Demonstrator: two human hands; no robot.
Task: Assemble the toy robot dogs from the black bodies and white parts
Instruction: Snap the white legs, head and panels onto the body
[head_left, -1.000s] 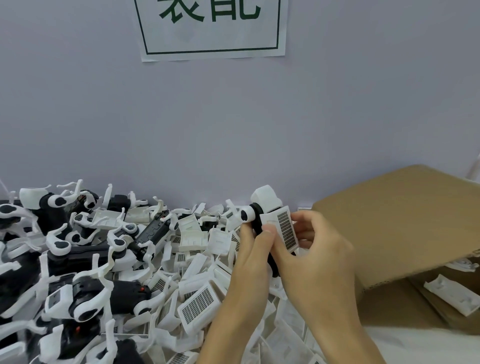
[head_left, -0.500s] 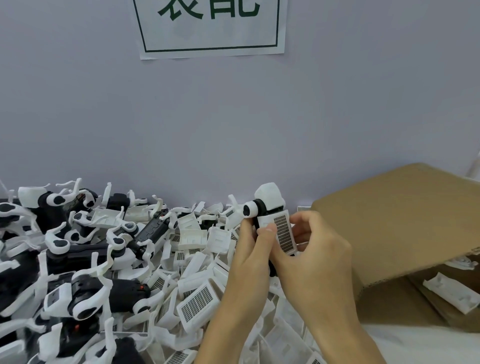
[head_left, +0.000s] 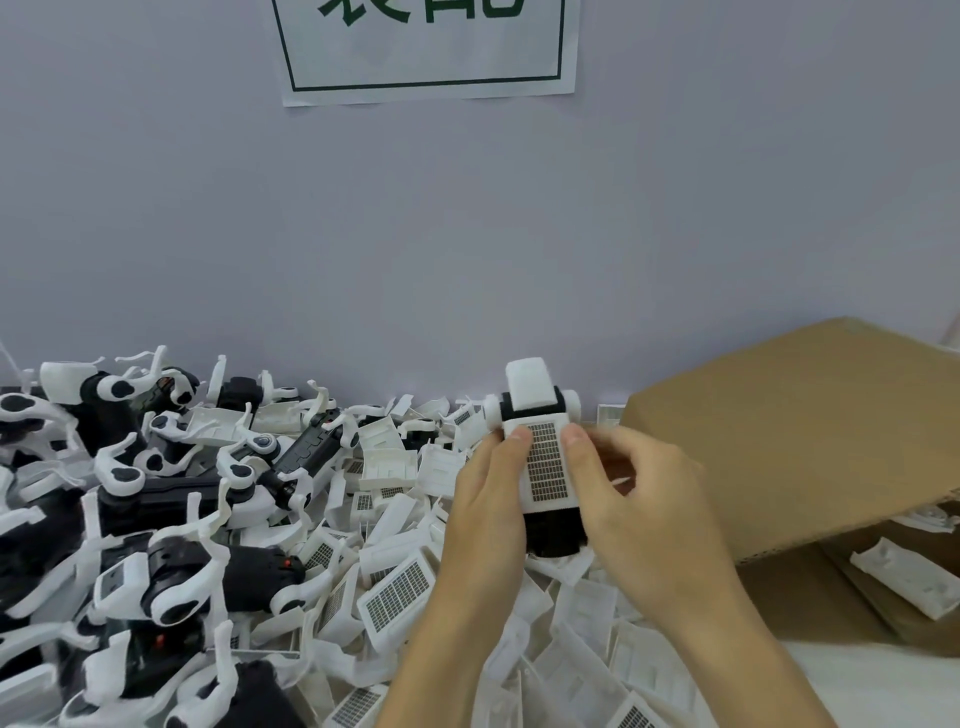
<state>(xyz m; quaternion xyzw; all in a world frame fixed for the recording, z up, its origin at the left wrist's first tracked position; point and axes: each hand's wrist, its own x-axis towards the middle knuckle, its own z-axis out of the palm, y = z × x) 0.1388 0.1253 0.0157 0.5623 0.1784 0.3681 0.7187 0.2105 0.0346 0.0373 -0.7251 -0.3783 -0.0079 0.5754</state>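
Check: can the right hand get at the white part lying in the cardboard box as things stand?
Probably not yet: the right hand and left hand both grip the dog. The white part lies uncovered in the box, under its raised flap.

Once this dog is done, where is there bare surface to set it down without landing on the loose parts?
The only bare patch is the pale surface at bottom right, bordered by the cardboard box above and the white parts on its left. Everything from the left edge across to under both hands is crowded: assembled dogs at far left, grille panels in the middle.
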